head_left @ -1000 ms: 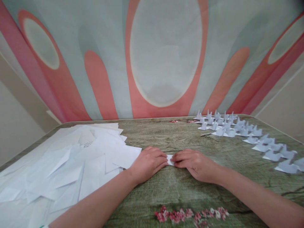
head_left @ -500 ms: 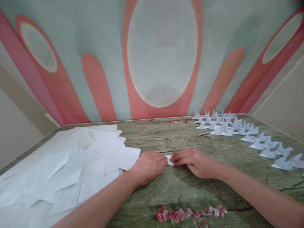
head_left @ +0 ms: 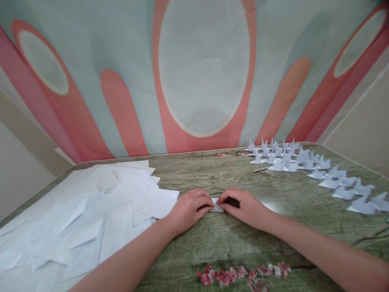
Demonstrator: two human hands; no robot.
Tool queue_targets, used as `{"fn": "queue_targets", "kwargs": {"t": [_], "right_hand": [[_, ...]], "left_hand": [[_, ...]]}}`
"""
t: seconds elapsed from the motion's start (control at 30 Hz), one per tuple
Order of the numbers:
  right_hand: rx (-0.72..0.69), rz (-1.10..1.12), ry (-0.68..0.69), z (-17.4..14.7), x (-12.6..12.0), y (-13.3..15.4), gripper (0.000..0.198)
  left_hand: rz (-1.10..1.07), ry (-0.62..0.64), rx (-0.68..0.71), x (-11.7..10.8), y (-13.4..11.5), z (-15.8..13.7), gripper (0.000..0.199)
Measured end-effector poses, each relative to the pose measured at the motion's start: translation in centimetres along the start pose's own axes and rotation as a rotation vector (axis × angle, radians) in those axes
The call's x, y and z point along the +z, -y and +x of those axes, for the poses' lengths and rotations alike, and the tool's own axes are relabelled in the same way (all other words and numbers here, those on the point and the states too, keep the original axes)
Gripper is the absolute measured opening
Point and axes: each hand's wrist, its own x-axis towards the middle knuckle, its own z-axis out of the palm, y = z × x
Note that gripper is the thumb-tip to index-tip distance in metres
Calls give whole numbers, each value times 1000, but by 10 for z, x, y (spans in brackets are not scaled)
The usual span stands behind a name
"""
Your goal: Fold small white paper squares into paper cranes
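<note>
A: Grasping what, and how?

B: Pinching one small white paper between left grip and right grip, with fingertips closed over its left end and thumb and fingers closed on its right, both ends partly hidden

A: Placed where?

B: Directly between both grips, low at the wood-patterned counter, seemingly flat against it; too small to make out each crease

A: And to the left of left grip?

B: Spread wide, in a heap: loose white sheets, overlapping at many angles, reaching just beside left grip; touching or not, hard to tell

A: Beyond right grip?

B: Well apart, farther off and rightward: white folded figures, bird-like, topped with upright points, set in loose slanting rows

A: And nearer, then farther?

B: Nearer than both grips, a strip of pink blossoms; past both, behind the far edge, a pink and grey-green backdrop with pale ovals
</note>
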Motion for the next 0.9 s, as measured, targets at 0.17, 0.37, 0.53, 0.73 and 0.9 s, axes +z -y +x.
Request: {"fn": "queue_targets", "kwargs": {"t": [0.17,0.37,0.53,0.73,0.9], "right_hand": [[16,-39,-17,0,3,0,9],[7,-51,-29,-1,4,-1,9],[-1,-53,-28,-1,4,-2,9],[-33,-51,8,0,-2,-1,13],[-157,-72,129,-1,-13,-4,29]], "left_hand": [[-179,-24,-80,0,2,4,9],[-225,-31,-123,1,0,7,10],[-200,-62,-177,5,-4,10,11],[-151,-96,-235,8,-9,12,10],[-151,-105,-231,8,-9,12,10]]}}
